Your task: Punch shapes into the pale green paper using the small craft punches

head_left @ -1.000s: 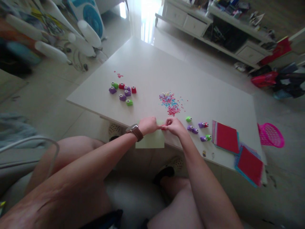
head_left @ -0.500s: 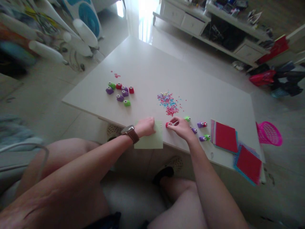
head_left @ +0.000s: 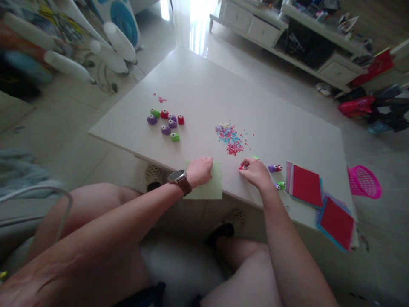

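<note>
My left hand (head_left: 200, 170), with a watch (head_left: 177, 176) on its wrist, is closed and rests on a pale green sheet of paper (head_left: 213, 186) at the table's near edge, its fingertips hidden. The sheet juts out past that edge. To the right of it, my right hand (head_left: 257, 172) pinches a small red craft punch (head_left: 243, 168) with a white-ringed eye shape on top. Just beyond that hand, a green punch (head_left: 256, 158) is partly covered. Paper confetti (head_left: 229, 135) in pink, blue and pale yellow lies heaped in front of both hands.
More purple, green and red punches (head_left: 165, 129) stand at the left of the white table (head_left: 204, 89), near a few pink bits (head_left: 162, 99). On the right are several punches (head_left: 274, 169) and two stacks of coloured paper (head_left: 306, 185). A pink basket (head_left: 364, 182) is beyond the table's right edge.
My right hand has moved right, away from the green sheet, carrying the red punch and closing more around it. My left hand has stayed on the sheet. The view has shifted slightly.
</note>
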The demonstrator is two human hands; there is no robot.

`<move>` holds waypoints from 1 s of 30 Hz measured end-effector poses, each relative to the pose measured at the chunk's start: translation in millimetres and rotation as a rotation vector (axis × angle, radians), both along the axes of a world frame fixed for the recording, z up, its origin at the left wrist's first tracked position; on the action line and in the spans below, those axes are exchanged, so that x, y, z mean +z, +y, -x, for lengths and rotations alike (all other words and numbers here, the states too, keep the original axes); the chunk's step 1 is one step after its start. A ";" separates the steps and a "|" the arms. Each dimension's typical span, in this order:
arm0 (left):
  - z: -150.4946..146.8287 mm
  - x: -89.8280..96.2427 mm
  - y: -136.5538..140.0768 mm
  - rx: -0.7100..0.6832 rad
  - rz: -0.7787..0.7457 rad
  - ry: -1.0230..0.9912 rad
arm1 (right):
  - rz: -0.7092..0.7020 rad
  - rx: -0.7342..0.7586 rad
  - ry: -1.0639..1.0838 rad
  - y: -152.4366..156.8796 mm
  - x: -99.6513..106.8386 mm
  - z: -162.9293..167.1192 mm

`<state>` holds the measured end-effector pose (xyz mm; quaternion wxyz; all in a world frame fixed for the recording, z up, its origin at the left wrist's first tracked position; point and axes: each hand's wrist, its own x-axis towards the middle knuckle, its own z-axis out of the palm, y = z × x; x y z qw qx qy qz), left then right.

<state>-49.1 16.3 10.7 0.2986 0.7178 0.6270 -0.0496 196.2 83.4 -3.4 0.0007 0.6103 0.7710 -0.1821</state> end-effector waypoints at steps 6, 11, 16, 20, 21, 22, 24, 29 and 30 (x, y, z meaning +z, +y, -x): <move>-0.6 -1.8 0.2 0.001 -0.010 0.006 | -0.106 -0.024 -0.084 2.5 -4.5 -13.1; -0.3 -3.4 1.4 -0.003 -0.007 0.007 | 0.190 -0.006 0.377 -2.2 -3.6 20.6; 0.0 -3.4 1.9 -0.002 -0.003 0.013 | 0.404 -0.087 0.591 -6.3 -9.2 40.0; 0.2 -2.8 1.8 -0.002 -0.005 0.010 | 0.003 -0.215 0.663 -3.0 -10.4 36.4; 0.2 -2.8 1.7 -0.004 -0.007 0.006 | -0.046 -0.221 0.671 -2.2 -9.7 35.3; 0.3 -2.9 1.6 -0.006 -0.009 0.003 | -0.064 -0.217 0.668 -1.7 -8.8 34.4; 0.5 -3.8 1.5 -0.009 -0.014 -0.004 | -0.047 -0.198 0.635 -2.0 -6.4 33.9; 0.3 -7.6 1.5 -0.014 -0.036 -0.015 | 0.074 -0.085 0.524 -8.2 -3.5 39.1; 0.0 -8.1 1.7 -0.015 -0.041 -0.015 | 0.101 -0.069 0.518 -9.5 -4.0 40.7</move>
